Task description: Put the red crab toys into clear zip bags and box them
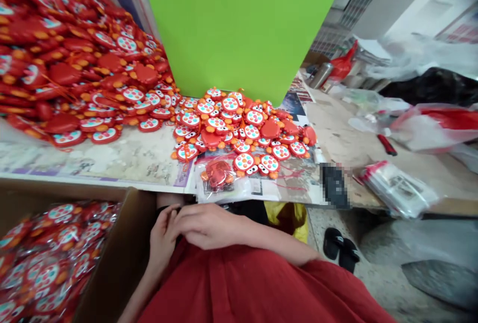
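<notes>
Both my hands rest together in my lap on red cloth, below the table edge. My right hand [209,226] lies across my left hand [162,238]; the fingers of both are curled and I see nothing in them. Just above them, on the table edge, lies a red crab-shaped toy in a clear plastic bag [217,176]. Behind it sits a heap of loose red crab toys [239,124] with coloured dots. A much larger pile of the same toys [70,59] fills the left of the table.
A cardboard box [123,248] at my left holds several bagged toys. A stack of clear bags [398,188] and a red tool [386,145] lie at the right. A green block [239,24] covers the top centre. Black sandals [341,251] are on the floor.
</notes>
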`<state>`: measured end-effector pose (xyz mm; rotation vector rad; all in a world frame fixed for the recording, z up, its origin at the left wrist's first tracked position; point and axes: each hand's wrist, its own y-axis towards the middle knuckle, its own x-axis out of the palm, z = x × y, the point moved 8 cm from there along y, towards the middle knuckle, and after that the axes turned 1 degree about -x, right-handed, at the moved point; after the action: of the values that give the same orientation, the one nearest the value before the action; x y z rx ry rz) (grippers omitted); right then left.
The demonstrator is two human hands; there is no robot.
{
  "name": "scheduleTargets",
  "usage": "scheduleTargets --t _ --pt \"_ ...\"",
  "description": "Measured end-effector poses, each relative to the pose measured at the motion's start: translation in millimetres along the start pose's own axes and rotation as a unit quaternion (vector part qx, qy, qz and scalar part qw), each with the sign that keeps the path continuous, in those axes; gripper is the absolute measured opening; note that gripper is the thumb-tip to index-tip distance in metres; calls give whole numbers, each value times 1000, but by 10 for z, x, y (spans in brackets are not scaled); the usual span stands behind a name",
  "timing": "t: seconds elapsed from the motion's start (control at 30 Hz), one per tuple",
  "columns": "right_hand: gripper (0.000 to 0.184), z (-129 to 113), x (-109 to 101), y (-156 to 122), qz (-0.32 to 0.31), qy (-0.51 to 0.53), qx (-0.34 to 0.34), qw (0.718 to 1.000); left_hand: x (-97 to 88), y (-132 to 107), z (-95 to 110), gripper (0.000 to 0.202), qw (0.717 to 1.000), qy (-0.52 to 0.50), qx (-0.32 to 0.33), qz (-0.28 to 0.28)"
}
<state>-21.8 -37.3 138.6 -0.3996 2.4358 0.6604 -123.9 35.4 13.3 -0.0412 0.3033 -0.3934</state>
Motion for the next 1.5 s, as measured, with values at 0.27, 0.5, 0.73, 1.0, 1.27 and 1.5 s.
scheduleTargets --t 0.27,0.5,0.73,1.0,1.27,1.5 --pt "26 660 -844 -728 259 -37 151 953 290 746 263 41 999 -33 -3 -31" --pt "24 1249 -1165 -1104 312 -220 255 888 605 1159 291 30 976 210 -13 -62" --pt "42 1720 -1164 -760 191 -346 390 831 652 1261 312 16 949 307 47 -56" --pt "50 1941 -1213 -573 146 -174 401 888 730 1212 385 17 988 -60 91 -107" --pt "44 1710 -1135 -592 244 212 286 902 709 1115 623 41 963 -228 36 -143" --pt "36 1424 -1203 -622 286 95 250 920 307 902 985 33 990 -117 38 -65"
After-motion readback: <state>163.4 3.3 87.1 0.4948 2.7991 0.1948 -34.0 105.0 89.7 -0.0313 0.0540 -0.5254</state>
